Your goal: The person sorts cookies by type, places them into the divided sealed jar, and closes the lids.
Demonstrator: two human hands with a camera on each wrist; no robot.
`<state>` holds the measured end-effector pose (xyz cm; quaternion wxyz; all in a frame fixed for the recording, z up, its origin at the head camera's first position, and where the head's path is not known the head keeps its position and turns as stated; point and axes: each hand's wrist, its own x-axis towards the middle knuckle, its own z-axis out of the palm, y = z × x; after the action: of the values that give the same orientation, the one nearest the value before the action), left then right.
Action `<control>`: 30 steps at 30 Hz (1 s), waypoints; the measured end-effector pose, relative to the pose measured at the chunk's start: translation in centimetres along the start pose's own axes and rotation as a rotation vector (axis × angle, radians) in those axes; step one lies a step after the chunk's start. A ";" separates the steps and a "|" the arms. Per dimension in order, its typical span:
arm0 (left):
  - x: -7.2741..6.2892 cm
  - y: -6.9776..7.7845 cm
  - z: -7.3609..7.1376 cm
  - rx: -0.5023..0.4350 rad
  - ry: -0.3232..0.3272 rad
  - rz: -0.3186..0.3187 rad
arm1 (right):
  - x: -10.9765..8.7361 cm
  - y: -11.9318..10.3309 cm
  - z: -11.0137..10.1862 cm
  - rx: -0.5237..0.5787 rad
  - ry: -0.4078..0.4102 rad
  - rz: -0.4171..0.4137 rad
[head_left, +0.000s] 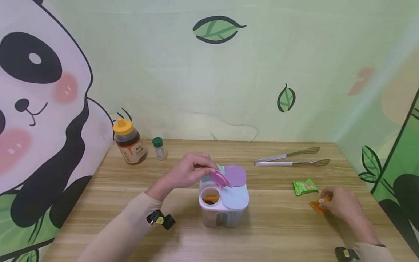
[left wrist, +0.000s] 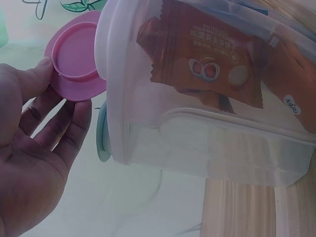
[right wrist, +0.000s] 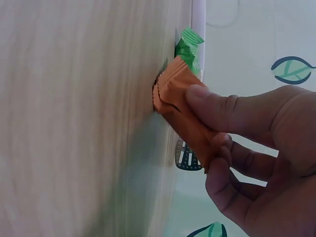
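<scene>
My left hand [head_left: 190, 170] pinches a pink lid [left wrist: 76, 54] between thumb and fingers, tipped up over the top of a clear storage box [head_left: 209, 217]. Below that lid a round opening [head_left: 211, 196] shows orange packets inside. Through the clear wall, the left wrist view shows an orange-brown snack packet [left wrist: 197, 54] and another packet [left wrist: 291, 74] beside it. Off to the right, my right hand [head_left: 342, 204] pinches an orange snack packet [right wrist: 185, 111] close over the table. A green snack packet [head_left: 305, 187] lies just beyond it.
Purple [head_left: 235, 175] and light blue lids [head_left: 235, 197] cover other parts of the box top. At the back left stand a yellow-capped jar [head_left: 131, 143] and a green-capped shaker [head_left: 159, 149]. Tongs [head_left: 291, 160] lie at the back right of the wooden table [head_left: 137, 203].
</scene>
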<state>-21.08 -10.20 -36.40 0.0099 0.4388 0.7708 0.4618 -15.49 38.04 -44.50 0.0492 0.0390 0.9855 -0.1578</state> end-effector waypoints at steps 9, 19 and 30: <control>-0.1 0.0 -0.1 -0.001 -0.002 0.008 | -0.5 -0.6 -0.2 0.017 0.045 -0.076; -0.2 0.1 -0.2 -0.012 0.002 0.000 | -0.3 -1.9 -0.4 0.049 -0.016 -0.103; -0.1 0.0 0.0 -0.007 0.002 0.015 | -1.0 -3.4 -0.5 0.071 0.071 -0.191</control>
<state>-21.01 -10.31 -36.41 0.0072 0.4441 0.7659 0.4650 -14.82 34.93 -42.89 -0.0024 -0.0476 0.9796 -0.1952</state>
